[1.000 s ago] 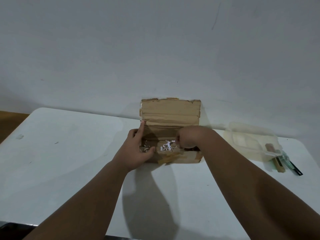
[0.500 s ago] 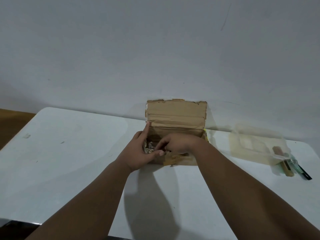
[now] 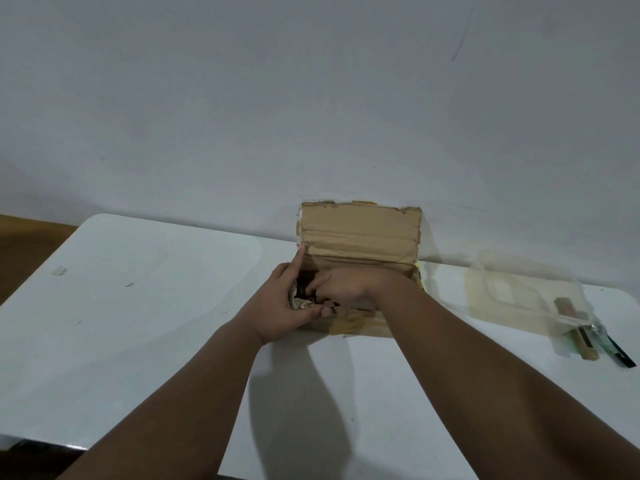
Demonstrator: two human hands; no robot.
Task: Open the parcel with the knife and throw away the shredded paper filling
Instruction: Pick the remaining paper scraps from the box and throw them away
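A brown cardboard parcel (image 3: pixel 360 233) stands open at the back of the white table (image 3: pixel 145 306), its lid flap upright against the wall. My left hand (image 3: pixel 280 306) grips the box's left end, index finger up along the flap's edge and thumb over the front rim. My right hand (image 3: pixel 343 287) reaches inside the box, fingers curled down into the shredded paper (image 3: pixel 303 303), of which only a little shows at the left end. The knife (image 3: pixel 614 351) lies far right on the table, away from both hands.
A clear plastic container (image 3: pixel 526 296) sits to the right of the parcel, with a brown stick-like object (image 3: pixel 581 341) beside the knife at its right end. Torn tape (image 3: pixel 353 323) hangs on the parcel's front. The wall stands right behind the box.
My right hand has moved from the box's right side across to its left end and dug into the shredded paper. The left hand has kept its hold on the box.
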